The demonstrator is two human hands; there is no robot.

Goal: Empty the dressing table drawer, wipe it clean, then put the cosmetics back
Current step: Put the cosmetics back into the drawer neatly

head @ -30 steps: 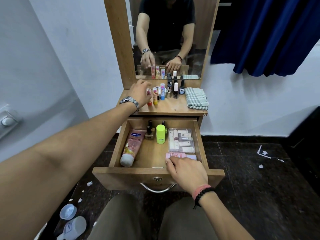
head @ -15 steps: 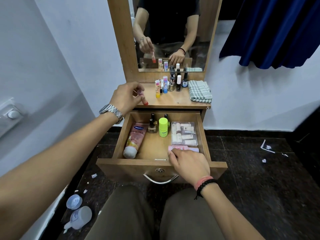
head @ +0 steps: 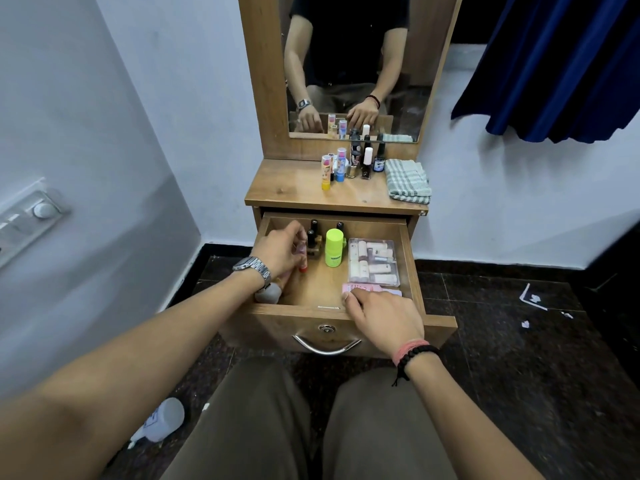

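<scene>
The wooden drawer (head: 311,318) stands pulled out below the dressing table top (head: 294,188). My left hand (head: 280,251) is inside its left part and grips a small red-based tube (head: 303,259), held upright over the pink cream tube (head: 269,292), which it mostly hides. My right hand (head: 381,317) rests on the drawer's front right corner, fingertips touching a flat pink packet (head: 367,288). Also in the drawer are dark nail polish bottles (head: 313,235), a lime-green stick (head: 334,247) and a clear box of small tubes (head: 374,260).
Several lip balms and polish bottles (head: 349,166) stand at the back of the table top, beside a folded checked cloth (head: 408,181). A mirror (head: 353,64) rises behind. White bottle (head: 159,424) lies on the dark floor at left; a blue curtain (head: 561,64) hangs right.
My left hand took the red-based tube from the table top and brought it down into the drawer's left side. My right hand stayed at the pink packet.
</scene>
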